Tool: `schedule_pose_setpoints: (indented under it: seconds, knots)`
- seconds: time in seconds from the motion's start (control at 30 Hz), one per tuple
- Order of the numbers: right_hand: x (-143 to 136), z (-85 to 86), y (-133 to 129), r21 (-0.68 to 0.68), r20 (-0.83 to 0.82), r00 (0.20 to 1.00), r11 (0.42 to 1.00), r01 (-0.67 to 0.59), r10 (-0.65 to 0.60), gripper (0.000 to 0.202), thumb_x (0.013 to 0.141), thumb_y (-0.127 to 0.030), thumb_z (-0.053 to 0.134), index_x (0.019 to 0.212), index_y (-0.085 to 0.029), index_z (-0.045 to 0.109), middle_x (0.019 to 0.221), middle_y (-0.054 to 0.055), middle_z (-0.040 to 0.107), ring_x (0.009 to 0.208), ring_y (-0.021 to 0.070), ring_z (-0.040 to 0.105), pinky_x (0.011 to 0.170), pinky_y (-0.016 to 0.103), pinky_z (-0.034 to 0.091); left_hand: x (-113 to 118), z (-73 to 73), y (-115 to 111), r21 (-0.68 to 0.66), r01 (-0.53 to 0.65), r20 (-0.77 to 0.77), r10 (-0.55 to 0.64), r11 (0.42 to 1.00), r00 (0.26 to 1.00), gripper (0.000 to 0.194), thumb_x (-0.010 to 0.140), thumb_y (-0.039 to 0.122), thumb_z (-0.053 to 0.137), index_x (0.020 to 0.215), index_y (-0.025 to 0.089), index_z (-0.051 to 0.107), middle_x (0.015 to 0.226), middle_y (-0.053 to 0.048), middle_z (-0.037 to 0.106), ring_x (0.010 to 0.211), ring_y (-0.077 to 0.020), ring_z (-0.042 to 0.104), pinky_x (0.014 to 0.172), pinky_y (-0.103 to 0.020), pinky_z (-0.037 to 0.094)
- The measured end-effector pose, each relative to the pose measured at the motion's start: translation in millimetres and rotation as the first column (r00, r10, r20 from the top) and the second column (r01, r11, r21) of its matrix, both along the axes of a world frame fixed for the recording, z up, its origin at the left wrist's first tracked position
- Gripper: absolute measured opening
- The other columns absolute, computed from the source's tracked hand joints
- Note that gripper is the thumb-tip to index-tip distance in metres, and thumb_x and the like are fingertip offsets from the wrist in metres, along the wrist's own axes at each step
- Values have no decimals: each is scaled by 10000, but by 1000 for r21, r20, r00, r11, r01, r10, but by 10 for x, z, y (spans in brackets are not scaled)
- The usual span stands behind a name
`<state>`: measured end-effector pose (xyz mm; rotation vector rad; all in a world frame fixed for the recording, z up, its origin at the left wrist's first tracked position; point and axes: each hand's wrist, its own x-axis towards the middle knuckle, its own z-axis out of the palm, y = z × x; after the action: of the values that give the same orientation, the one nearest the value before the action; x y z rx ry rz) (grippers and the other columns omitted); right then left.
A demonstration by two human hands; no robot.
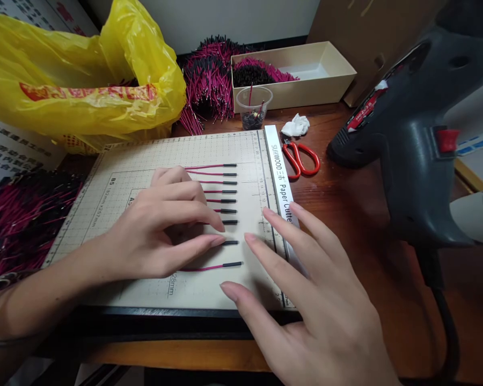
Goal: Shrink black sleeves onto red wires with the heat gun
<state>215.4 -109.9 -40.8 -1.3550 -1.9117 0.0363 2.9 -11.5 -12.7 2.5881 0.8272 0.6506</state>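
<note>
On the cutting board of a paper cutter [249,289] lies a row of several magenta wires with black-sleeved ends, side by side and pointing right. My left hand [161,225] rests over their left parts, its thumb and index finger a little apart. The thumb tip touches or covers one wire [231,243]; whether it presses on it I cannot tell. Nearest me on the board is another wire [231,264]. My right hand [314,289] is spread and holds nothing, above the board's right side and the cutter's white rail [279,171]. Its fingertips are right of the sleeved ends.
Red-handled scissors [308,159], crumpled tissue [295,126] and a clear cup [254,107] stand beyond the board. Behind are a wire pile [209,80], a cream box [298,91] and a yellow bag [84,107]. A dark heat gun [410,145] is at right, more wires [28,214] at left.
</note>
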Motion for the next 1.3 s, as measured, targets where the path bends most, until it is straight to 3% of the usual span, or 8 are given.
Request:
schedule_pose_setpoints:
  seconds: [0.2, 0.33, 0.63, 0.9, 1.03, 1.13, 1.2, 1.3]
  knots:
    - [47, 38, 8, -8, -22, 998, 999, -52, 51, 261, 900, -411, 714, 913, -166, 801, 1177, 94, 758, 1257, 307, 650, 1060, 472, 599, -16, -8, 7, 4, 93, -24, -93, 996, 995, 69, 930, 265, 683, 870, 259, 714, 732, 16, 649, 756, -195, 475, 761, -367, 347]
    - [51, 31, 12, -4, -16, 999, 999, -47, 47, 283, 897, -428, 716, 937, -155, 780, 1140, 93, 764, 1239, 293, 657, 1064, 463, 598, -1, 16, 14, -15, 65, -17, -65, 998, 998, 60, 934, 249, 688, 877, 256, 706, 736, 26, 658, 747, -188, 482, 746, -357, 367]
    - [-10, -9, -8, -171, 262, 965, 984, 52, -5, 894, 850, -851, 457, 1349, -123, 602, 1553, 218, 450, 1458, 401, 427, 1040, 574, 557, 70, 10, 23, 59, -156, 28, 155, 986, 988, 66, 935, 261, 696, 885, 243, 736, 769, 17, 664, 734, -172, 527, 704, -351, 405]
    - [-45, -57, 5, -190, 312, 950, 980, 62, 0, 812, 874, -792, 494, 1380, -162, 571, 1576, 209, 421, 1472, 406, 400, 1010, 568, 560, 58, -29, 31, 60, -206, -15, 207, 977, 978, 140, 967, 299, 646, 899, 224, 742, 821, -20, 710, 766, -190, 548, 717, -356, 411]
    - [15, 14, -35, -165, 211, 977, 984, 65, -29, 680, 935, -663, 520, 1405, -171, 528, 1560, 164, 457, 1457, 337, 451, 1047, 502, 560, 60, -36, 34, 62, -227, -11, 228, 972, 974, 163, 967, 305, 641, 889, 214, 751, 817, -24, 713, 770, -185, 554, 719, -345, 415]
    - [283, 171, -2, -114, 141, 976, 976, 185, -169, 505, 975, -463, 555, 1426, -238, 529, 1539, 96, 501, 1432, 262, 497, 1165, 444, 483, 58, -21, 51, 68, -246, 2, 246, 967, 969, 171, 959, 296, 644, 856, 213, 752, 817, -14, 719, 763, -170, 558, 708, -326, 417]
    - [535, 251, 93, -26, 152, 929, 939, 344, -336, 580, 961, -493, 575, 1494, -275, 498, 1535, 100, 515, 1417, 302, 507, 1198, 511, 423, 44, -11, 79, 71, -264, 11, 264, 962, 964, 181, 954, 297, 640, 841, 215, 755, 787, -6, 705, 742, -163, 547, 691, -316, 407]
    - [871, 228, 302, -199, 248, 780, 758, 622, -575, 821, 893, -523, 655, 1581, -163, 388, 1486, 203, 550, 1345, 413, 557, 1046, 571, 510, -2, -6, 141, 88, -305, 28, 304, 948, 952, 210, 949, 314, 623, 829, 210, 762, 727, -7, 672, 716, -164, 530, 689, -324, 387]
